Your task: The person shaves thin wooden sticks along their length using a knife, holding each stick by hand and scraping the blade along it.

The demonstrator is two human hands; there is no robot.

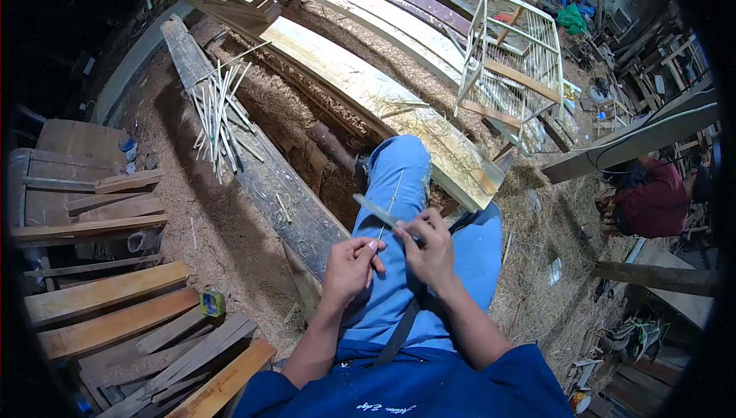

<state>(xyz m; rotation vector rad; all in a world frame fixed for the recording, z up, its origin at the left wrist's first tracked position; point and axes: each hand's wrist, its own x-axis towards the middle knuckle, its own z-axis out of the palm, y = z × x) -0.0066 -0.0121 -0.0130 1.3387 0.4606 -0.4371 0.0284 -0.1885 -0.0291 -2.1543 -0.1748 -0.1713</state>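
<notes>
My left hand (351, 267) pinches the near end of a thin bamboo stick (391, 203) that runs up along my blue-trousered leg (400, 180). A knife (377, 211) is gripped in my right hand (428, 247), its blade pointing left and lying across the stick just above my left fingers. Both hands rest over my thigh, close together.
A bundle of thin pale sticks (218, 115) lies on a long dark plank (261, 165) to the left. Wooden boards (107, 318) are stacked at lower left. A white slatted cage frame (512, 61) stands at upper right. Another person in red (652, 199) sits at right. Sawdust covers the floor.
</notes>
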